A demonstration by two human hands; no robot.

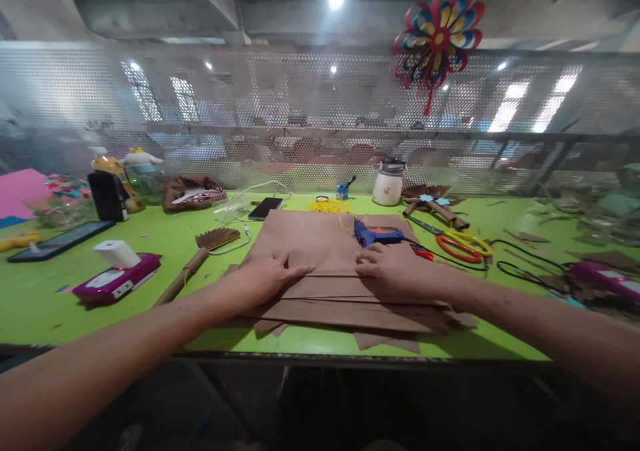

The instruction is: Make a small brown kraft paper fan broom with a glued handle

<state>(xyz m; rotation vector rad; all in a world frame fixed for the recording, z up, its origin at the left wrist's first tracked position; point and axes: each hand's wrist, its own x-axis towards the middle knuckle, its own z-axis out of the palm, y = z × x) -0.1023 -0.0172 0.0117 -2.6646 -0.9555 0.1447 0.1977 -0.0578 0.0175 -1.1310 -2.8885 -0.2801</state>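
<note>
Touching the brown paper [315,237] are left hand [267,276] and right hand [397,271], pinching or not I cannot tell; blue glue gun [377,236] beside the right hand

The big folded brown paper sheets [310,244] are one plain colour. Under them is a bright lime green table top [55,317]. The plastic glue gun [383,236] is dark blue. The metal scissors [441,239] have one red loop and one yellow loop. The round hanging paper flower [440,39] is red, blue and yellow. The grey metal screen [300,97] is dotty.
</note>
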